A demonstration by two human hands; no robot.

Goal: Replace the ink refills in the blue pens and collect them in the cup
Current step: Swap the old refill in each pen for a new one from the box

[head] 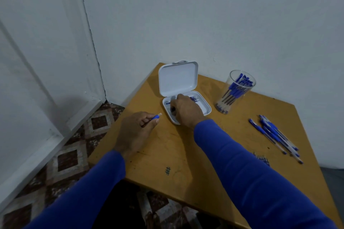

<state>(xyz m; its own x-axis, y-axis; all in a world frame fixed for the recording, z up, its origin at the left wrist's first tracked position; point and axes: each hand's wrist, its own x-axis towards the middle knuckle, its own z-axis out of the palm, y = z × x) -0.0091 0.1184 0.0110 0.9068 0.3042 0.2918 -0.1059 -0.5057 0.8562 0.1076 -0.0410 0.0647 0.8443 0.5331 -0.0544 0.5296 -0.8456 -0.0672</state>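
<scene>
My left hand (135,130) grips a blue pen barrel (156,116), its pale open end poking out past my fingers. My right hand (184,109) reaches into the open white box (206,107), fingers curled down among the blue refills (194,98); whether they pinch one is hidden. The box lid (177,79) stands up behind. A clear cup (235,91) at the back right holds several blue pens. More blue pens (275,135) lie loose on the right of the table.
The wooden table (167,154) stands in a wall corner, with patterned floor tiles (74,154) to its left. A small pile of used refills (262,159) lies near the loose pens, by my right sleeve.
</scene>
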